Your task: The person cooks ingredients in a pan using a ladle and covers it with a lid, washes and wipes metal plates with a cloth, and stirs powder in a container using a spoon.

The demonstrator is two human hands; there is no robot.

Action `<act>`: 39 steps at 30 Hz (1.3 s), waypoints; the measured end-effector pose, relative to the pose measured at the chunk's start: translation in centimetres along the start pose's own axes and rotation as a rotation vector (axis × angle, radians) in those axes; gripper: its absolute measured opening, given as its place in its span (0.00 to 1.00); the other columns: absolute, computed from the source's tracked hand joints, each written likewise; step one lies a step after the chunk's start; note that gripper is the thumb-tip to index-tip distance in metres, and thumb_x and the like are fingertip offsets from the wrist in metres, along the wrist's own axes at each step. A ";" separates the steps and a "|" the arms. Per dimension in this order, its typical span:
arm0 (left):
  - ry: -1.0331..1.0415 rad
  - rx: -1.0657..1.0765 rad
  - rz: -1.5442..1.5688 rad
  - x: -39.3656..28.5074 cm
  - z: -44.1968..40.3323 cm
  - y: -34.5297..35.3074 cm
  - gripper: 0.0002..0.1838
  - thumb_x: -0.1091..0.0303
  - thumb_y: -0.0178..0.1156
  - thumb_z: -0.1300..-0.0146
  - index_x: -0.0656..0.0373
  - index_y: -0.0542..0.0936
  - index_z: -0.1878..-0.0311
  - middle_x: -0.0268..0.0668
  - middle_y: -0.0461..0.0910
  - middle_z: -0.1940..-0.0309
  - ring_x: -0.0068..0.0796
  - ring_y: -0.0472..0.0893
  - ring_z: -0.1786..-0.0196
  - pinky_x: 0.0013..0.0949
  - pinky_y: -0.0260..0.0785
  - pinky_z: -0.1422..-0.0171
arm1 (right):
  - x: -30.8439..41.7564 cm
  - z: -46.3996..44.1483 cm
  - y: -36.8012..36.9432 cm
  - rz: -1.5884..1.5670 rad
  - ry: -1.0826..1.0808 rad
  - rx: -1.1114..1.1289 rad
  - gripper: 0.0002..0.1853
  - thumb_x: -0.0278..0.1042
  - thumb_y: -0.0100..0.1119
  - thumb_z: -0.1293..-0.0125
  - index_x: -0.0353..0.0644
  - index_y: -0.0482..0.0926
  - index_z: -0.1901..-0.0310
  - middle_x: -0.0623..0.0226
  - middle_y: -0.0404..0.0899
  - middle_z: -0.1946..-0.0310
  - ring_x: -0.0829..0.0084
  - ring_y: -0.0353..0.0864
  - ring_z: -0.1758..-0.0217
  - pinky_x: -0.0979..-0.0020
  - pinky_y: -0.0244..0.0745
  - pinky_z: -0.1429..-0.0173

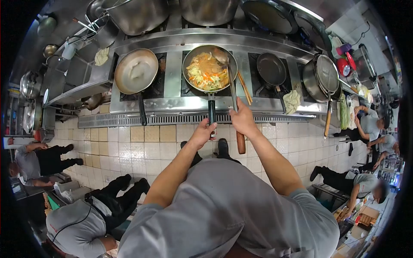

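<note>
A pan on the middle burner holds shredded pale vegetables with orange strips and some brownish sauce. My left hand is wrapped round the pan's black handle. In my right hand is a long-handled ladle with a wooden grip end; its metal bowl rests inside the pan at the upper right, touching the food. Wooden chopsticks lie on the stove just right of the pan.
An empty-looking pan sits on the left burner, a small dark pan on the right one. Cloths and a strainer lie farther right. Large pots stand behind. Several people are at both sides and behind.
</note>
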State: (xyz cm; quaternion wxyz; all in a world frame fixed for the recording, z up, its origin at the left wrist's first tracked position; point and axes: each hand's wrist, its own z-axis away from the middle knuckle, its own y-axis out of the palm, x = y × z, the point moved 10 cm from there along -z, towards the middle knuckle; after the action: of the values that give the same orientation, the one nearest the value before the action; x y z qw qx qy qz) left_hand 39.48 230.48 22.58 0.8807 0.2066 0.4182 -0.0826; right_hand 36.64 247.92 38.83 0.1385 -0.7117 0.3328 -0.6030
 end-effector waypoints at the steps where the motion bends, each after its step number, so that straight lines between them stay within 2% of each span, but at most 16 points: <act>1: -0.003 0.004 -0.006 -0.1 0.1 0.1 0.17 0.60 0.60 0.24 0.58 0.72 0.41 0.34 0.78 0.67 0.23 0.78 0.66 0.31 0.76 0.68 | -2.1 0.3 1.9 0.002 0.000 -0.001 0.17 0.26 0.56 0.35 0.35 0.76 0.45 0.53 0.82 0.71 0.59 0.84 0.73 0.58 0.78 0.65; 4: 0.006 0.001 0.007 0.5 -0.4 -0.1 0.16 0.60 0.61 0.24 0.57 0.71 0.42 0.34 0.78 0.67 0.24 0.78 0.67 0.31 0.77 0.68 | -2.7 -0.1 4.9 0.136 -0.019 -0.106 0.17 0.27 0.56 0.35 0.34 0.77 0.45 0.60 0.79 0.74 0.72 0.77 0.80 0.63 0.73 0.73; 6: 0.006 0.012 -0.018 0.2 -0.6 0.0 0.16 0.59 0.61 0.24 0.55 0.72 0.42 0.32 0.77 0.65 0.23 0.79 0.65 0.31 0.77 0.66 | -0.8 0.2 7.1 -0.539 0.562 0.283 0.19 0.26 0.55 0.35 0.33 0.77 0.43 0.55 0.82 0.71 0.67 0.81 0.77 0.62 0.75 0.70; 8: -0.003 0.018 -0.045 0.2 -0.2 -0.1 0.16 0.58 0.62 0.24 0.53 0.72 0.42 0.30 0.77 0.63 0.22 0.80 0.63 0.32 0.77 0.65 | 1.5 0.2 4.6 -0.631 0.558 0.289 0.17 0.26 0.54 0.35 0.32 0.77 0.45 0.54 0.83 0.70 0.69 0.80 0.78 0.63 0.76 0.71; 10: -0.050 0.020 -0.029 0.4 -0.1 0.0 0.16 0.58 0.62 0.24 0.52 0.73 0.41 0.29 0.77 0.62 0.22 0.80 0.61 0.31 0.76 0.62 | 1.1 0.6 2.2 -0.370 0.567 0.274 0.15 0.25 0.54 0.35 0.32 0.77 0.48 0.49 0.84 0.67 0.60 0.85 0.71 0.60 0.78 0.64; 11: -0.054 0.016 -0.025 0.3 0.4 0.2 0.16 0.58 0.62 0.24 0.52 0.73 0.41 0.29 0.77 0.62 0.22 0.80 0.61 0.31 0.76 0.62 | -1.0 -0.2 2.9 -0.264 0.356 0.174 0.19 0.26 0.54 0.36 0.31 0.75 0.44 0.40 0.85 0.61 0.45 0.87 0.56 0.55 0.80 0.52; 14: 0.007 -0.018 -0.001 -1.1 0.5 0.4 0.14 0.60 0.60 0.24 0.57 0.73 0.44 0.32 0.77 0.69 0.23 0.78 0.71 0.30 0.77 0.69 | -4.3 -2.0 6.3 -0.198 0.427 0.161 0.24 0.27 0.55 0.37 0.29 0.72 0.40 0.33 0.83 0.55 0.35 0.81 0.45 0.50 0.76 0.41; 16: 0.048 0.024 0.037 -1.1 0.4 0.5 0.13 0.60 0.60 0.24 0.56 0.73 0.45 0.32 0.77 0.68 0.22 0.78 0.70 0.30 0.76 0.69 | -3.4 -3.2 7.2 -0.104 0.303 0.099 0.29 0.27 0.56 0.39 0.26 0.68 0.36 0.31 0.82 0.56 0.35 0.82 0.48 0.48 0.77 0.42; 18: 0.031 0.013 0.032 -1.1 0.3 0.3 0.13 0.60 0.61 0.24 0.56 0.73 0.45 0.32 0.77 0.68 0.22 0.78 0.70 0.30 0.76 0.69 | -2.0 -3.2 8.8 0.041 0.255 0.350 0.37 0.27 0.58 0.39 0.22 0.60 0.30 0.31 0.81 0.55 0.36 0.82 0.48 0.48 0.79 0.44; 19: 0.012 0.010 0.028 -1.1 0.4 0.1 0.13 0.60 0.61 0.24 0.56 0.73 0.46 0.31 0.77 0.68 0.22 0.78 0.70 0.29 0.76 0.69 | -2.2 -2.1 8.1 0.199 0.185 0.497 0.44 0.26 0.58 0.39 0.32 0.51 0.22 0.37 0.82 0.52 0.42 0.84 0.49 0.48 0.81 0.47; 23: -0.056 0.011 0.008 -0.3 0.4 -0.2 0.12 0.61 0.60 0.24 0.52 0.73 0.44 0.28 0.77 0.62 0.22 0.79 0.63 0.33 0.75 0.65 | -6.5 -1.3 -0.4 0.722 0.097 0.677 0.43 0.24 0.53 0.35 0.59 0.53 0.18 0.51 0.83 0.47 0.51 0.87 0.49 0.52 0.83 0.47; 27: -0.035 0.040 0.021 -0.4 0.5 0.4 0.13 0.60 0.61 0.24 0.52 0.73 0.44 0.29 0.77 0.62 0.22 0.79 0.63 0.33 0.76 0.64 | -6.2 -3.0 1.2 0.675 0.046 0.530 0.42 0.24 0.54 0.33 0.61 0.55 0.19 0.55 0.83 0.47 0.53 0.85 0.45 0.53 0.81 0.43; 34: -0.068 0.000 0.028 0.8 0.2 0.2 0.14 0.59 0.61 0.24 0.53 0.73 0.43 0.30 0.76 0.60 0.24 0.80 0.61 0.33 0.77 0.63 | -3.8 -3.1 -5.9 0.685 0.009 0.642 0.40 0.24 0.52 0.33 0.61 0.57 0.20 0.51 0.84 0.51 0.50 0.87 0.50 0.53 0.82 0.47; 36: -0.038 0.008 0.048 0.4 -0.1 0.2 0.15 0.59 0.61 0.24 0.54 0.73 0.43 0.30 0.76 0.60 0.24 0.80 0.61 0.33 0.77 0.63 | -6.2 -1.5 -3.1 0.666 0.106 0.616 0.41 0.25 0.53 0.35 0.59 0.58 0.20 0.46 0.85 0.55 0.47 0.86 0.51 0.52 0.81 0.46; 38: -0.045 -0.011 0.042 -0.2 0.3 0.2 0.14 0.59 0.60 0.24 0.55 0.73 0.43 0.30 0.76 0.61 0.24 0.80 0.61 0.33 0.77 0.63 | -8.7 1.4 0.6 0.273 0.324 0.401 0.37 0.25 0.53 0.36 0.50 0.62 0.23 0.41 0.84 0.56 0.41 0.84 0.53 0.51 0.80 0.45; 39: -0.063 -0.027 0.035 -0.2 0.6 0.3 0.14 0.59 0.60 0.24 0.55 0.73 0.44 0.30 0.75 0.61 0.24 0.80 0.61 0.33 0.78 0.63 | -5.6 2.1 1.7 0.148 0.226 0.312 0.36 0.26 0.53 0.36 0.43 0.63 0.25 0.39 0.84 0.57 0.40 0.84 0.53 0.50 0.79 0.44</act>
State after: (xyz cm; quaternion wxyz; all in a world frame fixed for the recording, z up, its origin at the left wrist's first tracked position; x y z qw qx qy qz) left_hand 39.85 230.51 23.18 0.8975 0.1996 0.3874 -0.0680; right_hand 37.78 249.82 32.98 0.2528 -0.5831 0.3004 -0.7113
